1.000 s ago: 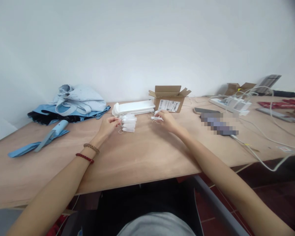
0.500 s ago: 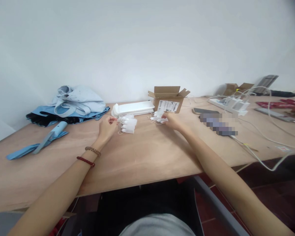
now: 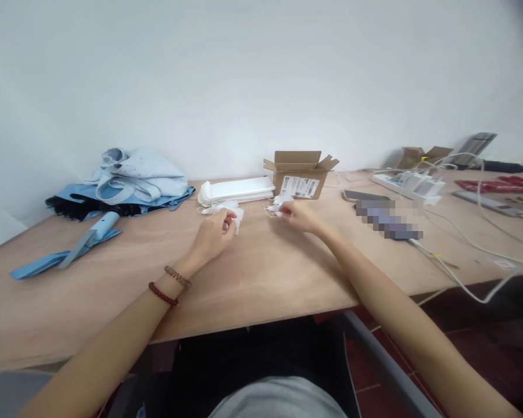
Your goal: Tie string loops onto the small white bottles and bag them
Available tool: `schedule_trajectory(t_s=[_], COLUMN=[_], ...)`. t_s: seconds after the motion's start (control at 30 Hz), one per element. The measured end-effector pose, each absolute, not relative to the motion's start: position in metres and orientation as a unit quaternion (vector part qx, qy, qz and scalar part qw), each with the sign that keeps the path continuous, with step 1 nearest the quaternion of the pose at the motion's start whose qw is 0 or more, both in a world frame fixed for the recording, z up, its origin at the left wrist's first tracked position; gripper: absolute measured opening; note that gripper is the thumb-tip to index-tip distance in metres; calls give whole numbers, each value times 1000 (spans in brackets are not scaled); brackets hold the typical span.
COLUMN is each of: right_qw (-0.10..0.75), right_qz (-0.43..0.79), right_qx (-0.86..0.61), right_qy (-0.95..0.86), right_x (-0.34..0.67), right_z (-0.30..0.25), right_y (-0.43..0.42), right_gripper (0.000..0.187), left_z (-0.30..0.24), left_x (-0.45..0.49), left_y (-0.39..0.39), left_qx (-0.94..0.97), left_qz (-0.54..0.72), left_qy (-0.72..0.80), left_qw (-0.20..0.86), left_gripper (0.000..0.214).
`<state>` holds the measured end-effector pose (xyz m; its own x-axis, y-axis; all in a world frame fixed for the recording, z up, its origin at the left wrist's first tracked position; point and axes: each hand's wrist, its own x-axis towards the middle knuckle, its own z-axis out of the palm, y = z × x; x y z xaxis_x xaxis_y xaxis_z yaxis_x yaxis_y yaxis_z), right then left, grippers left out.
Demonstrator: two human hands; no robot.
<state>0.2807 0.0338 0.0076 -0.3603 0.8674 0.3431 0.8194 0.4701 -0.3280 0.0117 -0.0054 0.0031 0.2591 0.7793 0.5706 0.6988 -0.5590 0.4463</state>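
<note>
the hands [image 3: 214,233] partly hide the white tags [image 3: 282,201], their grip unclear

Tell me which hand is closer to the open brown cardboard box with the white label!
Right. The right hand is just in front of the box; the left hand is farther away, in front and to its left.

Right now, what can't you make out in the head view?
All in the head view:
Left white pieces: count, hidden by the left hand.
Right white pieces: whether gripped, hidden by the right hand.
Carton: inside, hidden by its front.
Label: print too small, blurred.
Pixelated object: detail masked by mosaic.
</note>
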Motion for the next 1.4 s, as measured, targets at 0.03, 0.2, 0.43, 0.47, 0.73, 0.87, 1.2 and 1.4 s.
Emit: schedule_trajectory(t_s=[0.03, 0.2, 0.43, 0.47, 0.73, 0.87, 1.2, 1.4], right_qw=[265, 317, 358, 364, 383, 380, 375, 368], right_qz=[81, 230, 218, 226, 340, 369, 379, 396], right_qx=[-497, -444, -435, -434, -407, -403, -403, -395], right_qy=[-822, -806, -797, -792, -756, -746, -744, -743], right_x=[276, 255, 238, 236, 230, 231, 230, 230], right_z=[11, 21, 20, 20, 18, 18, 19, 18], right_y=[29, 10, 0, -2, -8, -9, -10, -10], right_gripper=[12, 21, 34, 36, 41, 41, 41, 43], left_z=[3, 2, 2, 2, 3, 0, 4, 5], left_x=[13, 19, 20, 20, 24, 23, 24, 26], left_y=[-6, -10, -11, -11, -14, -13, -12, -12], left_qx=[798, 808, 822, 822, 809, 784, 667, 626], left_qz=[387, 375, 343, 341, 340, 354, 397, 409], left_qy=[459, 441, 438, 438, 430, 426, 439, 411], left_qw=[54, 108, 125, 128, 211, 279, 453, 521], left_gripper=[19, 28, 34, 34, 27, 26, 34, 38])
